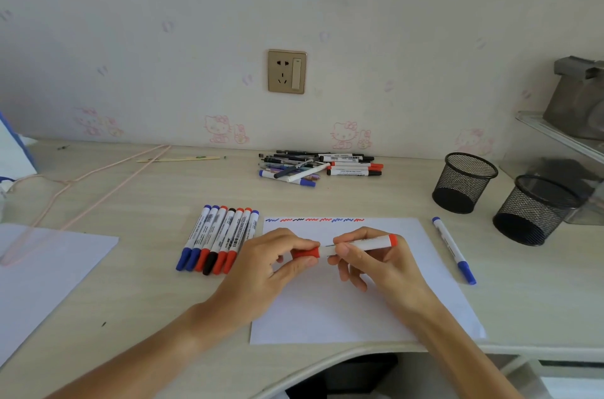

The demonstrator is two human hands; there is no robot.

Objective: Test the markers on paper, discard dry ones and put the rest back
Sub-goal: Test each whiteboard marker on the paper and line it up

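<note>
- Both hands meet over the white sheet of paper lying on the pale desk, holding one red marker crosswise just above it.
- The left hand pinches the marker's red cap between thumb and fingers.
- The right hand is closed round the white barrel, its red end sticking out to the right.
- Whether the cap sits fully on the barrel, I cannot tell.
- Along the paper's far edge runs a line of short scribbles in blue, red and black.
- Just left of the paper lies a neat row of capped markers, side by side, touching: blue, red and black caps.
- A single blue marker lies alone on the desk to the right of the paper.
- Farther back, near the wall, sits a loose heap of pens and markers.
- Two black mesh cups stand at the right, close together.
- Another white sheet lies at the left edge.
</note>
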